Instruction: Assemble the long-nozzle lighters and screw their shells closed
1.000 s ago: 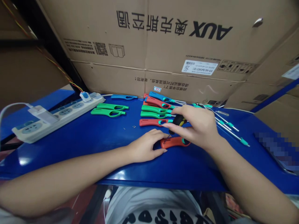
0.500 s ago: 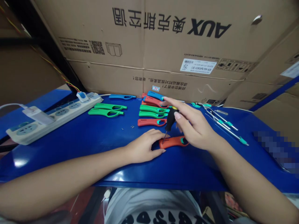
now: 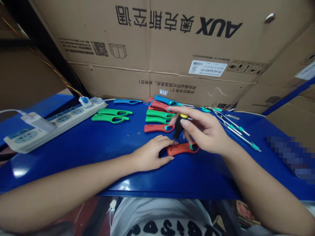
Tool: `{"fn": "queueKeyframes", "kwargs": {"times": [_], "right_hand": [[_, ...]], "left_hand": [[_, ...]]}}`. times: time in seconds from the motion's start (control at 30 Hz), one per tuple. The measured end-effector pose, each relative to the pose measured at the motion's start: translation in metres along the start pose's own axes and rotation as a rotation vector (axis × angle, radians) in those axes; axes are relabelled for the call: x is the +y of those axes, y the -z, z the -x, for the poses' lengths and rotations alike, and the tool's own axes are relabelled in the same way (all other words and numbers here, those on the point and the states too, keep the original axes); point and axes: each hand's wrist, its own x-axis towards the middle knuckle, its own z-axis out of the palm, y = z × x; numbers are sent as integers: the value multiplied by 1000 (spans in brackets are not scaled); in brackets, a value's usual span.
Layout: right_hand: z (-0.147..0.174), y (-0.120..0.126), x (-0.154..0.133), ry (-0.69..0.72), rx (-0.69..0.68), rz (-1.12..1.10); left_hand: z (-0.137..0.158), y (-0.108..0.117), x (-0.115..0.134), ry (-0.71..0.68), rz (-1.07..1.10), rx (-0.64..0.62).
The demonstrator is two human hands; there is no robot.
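An orange utility lighter handle lies flat on the blue table, its trigger opening toward the right. My left hand grips its left end between thumb and fingers. My right hand is closed on a screwdriver with a black handle and yellow top. The screwdriver leans slightly to the right, and its tip meets the orange handle near the left end. Whether a screw sits under the tip is too small to tell. Just beyond lies a red lighter handle, with two green handles behind it.
Small loose screws lie left of the handles. Two green casings and a blue casing lie farther left, by a power strip. Metal lighter tubes with green parts lie to the right. A cardboard box walls the back.
My right hand's fingers have shifted around the screwdriver handle, uncovering more of its yellow top. The tip stays at the same spot on the orange handle. My left hand has hardly moved.
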Motion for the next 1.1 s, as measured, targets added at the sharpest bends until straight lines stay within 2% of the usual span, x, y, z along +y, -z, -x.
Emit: {"fn": "queueKeyframes", "kwargs": {"times": [0.1, 0.17, 0.23, 0.3, 0.37, 0.43, 0.5, 0.57, 0.63, 0.77, 0.83, 0.97, 1.03, 1.1], "right_hand": [[-1, 1, 3, 134, 151, 201], [-1, 1, 4, 201, 193, 254], [-1, 0, 2, 171, 120, 142], [-1, -2, -1, 68, -10, -21], [-1, -4, 0, 2, -79, -86], [0, -5, 2, 23, -11, 24], [2, -6, 5, 107, 114, 207], [2, -6, 6, 172, 176, 274], [1, -5, 3, 153, 127, 159], [-2, -4, -4, 2, -88, -157], [-1, -4, -4, 35, -35, -106], [1, -5, -1, 198, 171, 251], [1, -6, -1, 198, 140, 236], [1, -7, -2, 116, 61, 86]], "left_hand": [[0, -1, -1, -17, 0, 11], [0, -1, -2, -20, 4, 16], [0, 0, -1, -12, 7, 8], [0, 0, 0, -9, 9, 5], [0, 1, 1, -8, 11, 1], [0, 1, 1, -10, 11, 1], [0, 1, 0, -15, 7, -1], [0, 0, 0, -18, -2, 5], [0, 1, 0, -16, -5, 4], [0, 1, -1, -20, -10, 2], [0, 0, -2, -25, -11, -2], [0, -1, -2, -28, -7, -2], [-1, 0, -1, -24, -1, 3], [-1, 1, 0, -19, 8, 2]]}}
